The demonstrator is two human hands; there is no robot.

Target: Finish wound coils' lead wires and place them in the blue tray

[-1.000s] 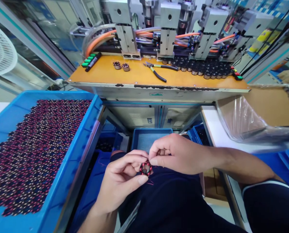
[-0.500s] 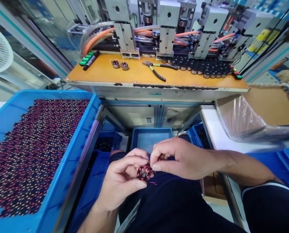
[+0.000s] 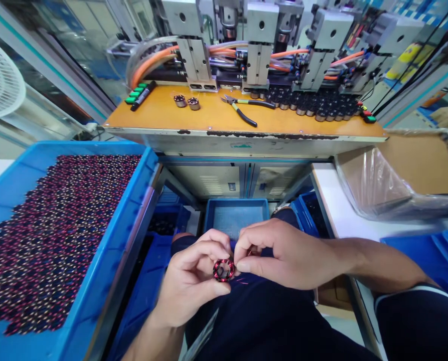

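My left hand (image 3: 193,276) is closed around a small ring-shaped wound motor stator (image 3: 224,271), black with red copper windings, its open centre turned toward me. At the stator's right side, my right hand (image 3: 272,250) pinches thumb and forefinger together on thin red wire (image 3: 251,252), a bit of which shows by its fingers. Both hands are close together above my lap. A few loose pink-red wire ends (image 3: 242,282) show just below the stator. The exact spot where the wire meets the stator is hidden by my fingers.
At left stands a blue bin (image 3: 148,160) packed with wound stators (image 3: 77,220). Across the orange bench (image 3: 152,115) lie cutting pliers (image 3: 242,108), two stators (image 3: 186,102), markers (image 3: 143,95) and rows of black-topped parts (image 3: 314,105), below machine heads (image 3: 261,22). A blue tray (image 3: 235,200) sits low ahead.
My right hand has shifted slightly down and right while pinching the wire. The stator stays in my left hand, almost in place; the camera view has moved a little.
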